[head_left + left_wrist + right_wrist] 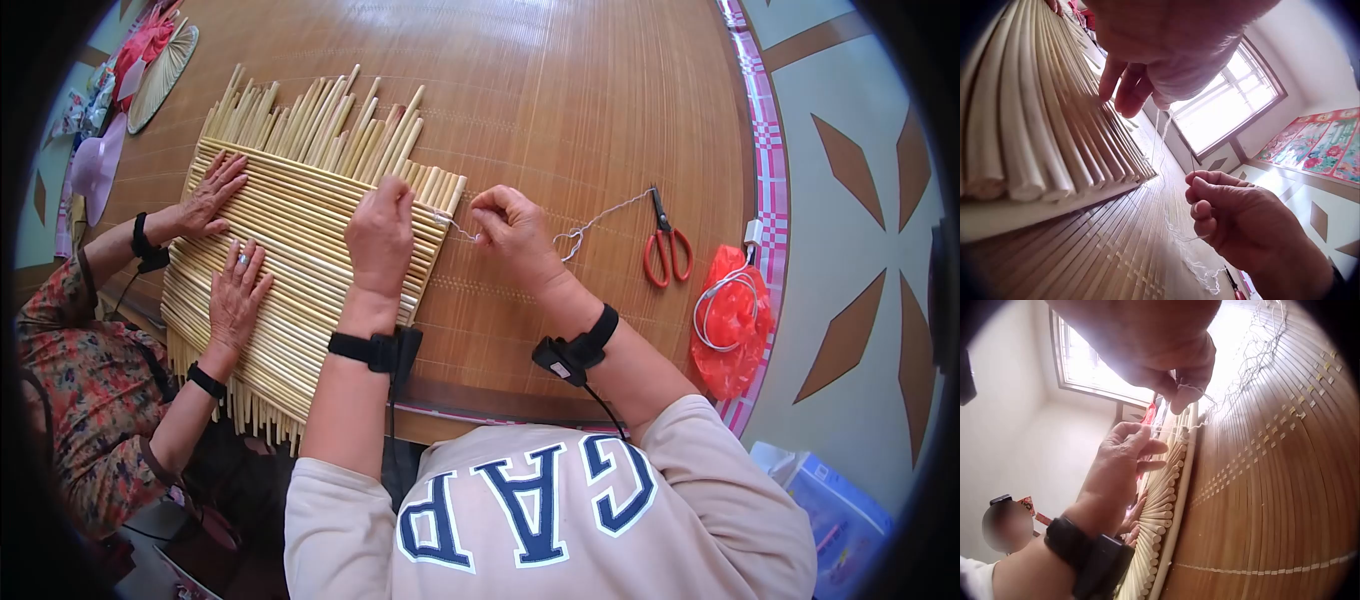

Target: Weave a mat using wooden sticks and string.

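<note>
My left hand (380,235) is over the right end of a panel of pale round sticks (310,230), its thumb and fingers pinching white string (1159,134). To its right, my right hand (515,235) pinches a thin dark needle-like piece (1192,162) between thumb and forefinger. A strand of the string crosses the right hand's fingertips in the right wrist view. Between the two hands, string runs to the panel's upper right corner. Loose string (620,208) trails on the table toward red-handled scissors (663,228).
Another person's two hands (232,300) lie flat on the panel's left part. Sticks set crosswise (300,112) jut out beyond the panel's far edge. A red plastic bag (735,340) with a white cable is at the table's right edge. A woven fan (165,78) lies far left.
</note>
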Available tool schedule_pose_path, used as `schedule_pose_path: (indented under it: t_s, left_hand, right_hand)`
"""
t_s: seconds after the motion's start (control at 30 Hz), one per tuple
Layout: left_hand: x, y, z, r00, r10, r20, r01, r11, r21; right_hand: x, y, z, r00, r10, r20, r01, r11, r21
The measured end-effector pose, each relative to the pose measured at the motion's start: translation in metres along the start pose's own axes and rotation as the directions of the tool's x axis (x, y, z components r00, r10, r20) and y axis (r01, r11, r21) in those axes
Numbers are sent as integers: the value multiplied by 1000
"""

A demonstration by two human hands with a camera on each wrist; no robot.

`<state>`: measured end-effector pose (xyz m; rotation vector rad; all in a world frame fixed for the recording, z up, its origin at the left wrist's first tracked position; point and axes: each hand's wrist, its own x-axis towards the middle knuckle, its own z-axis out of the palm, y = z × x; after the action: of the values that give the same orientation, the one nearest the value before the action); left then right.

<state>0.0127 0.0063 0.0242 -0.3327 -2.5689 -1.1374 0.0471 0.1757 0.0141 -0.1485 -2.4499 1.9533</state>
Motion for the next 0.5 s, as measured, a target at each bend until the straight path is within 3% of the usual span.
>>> schedule_pose_path:
  t_s: [0.07,0.2,0.3,0.37,0.4,0.43,0.47,0.5]
  left_hand:
    - [14,3,10,989,143,48,-148,981,125]
    - [16,0,18,986,153,65,-164,962,219]
    - [8,-14,19,999,46,12,-47,974,223]
    - [4,-17,19,977,-210,-30,210,978,-22]
    - [4,-12,12,924,-378,68,383,902,-199]
    - [-1,-17,14,924,-376,69,382,902,-199]
    - [-5,-21,12,917,-394,65,365,759,-539]
    - [-10,-23,11,909,-412,68,293,513,-807]
  right_hand:
    - [0,-2,-3,996,80,-32,-77,992,101]
    - [-8,-4,-9,992,127,4,-126,979,158]
    - [-10,-5,-15,987,162,2,-161,981,104]
    - [-10,-8,-17,984,176,18,-176,974,140]
    - [-9,-8,-17,984,177,16,-178,974,141]
    - [-7,-9,-17,987,158,13,-158,979,125]
    - [-5,-10,-17,990,137,11,-138,984,109]
    - [-3,-12,-17,991,136,11,-136,985,109]
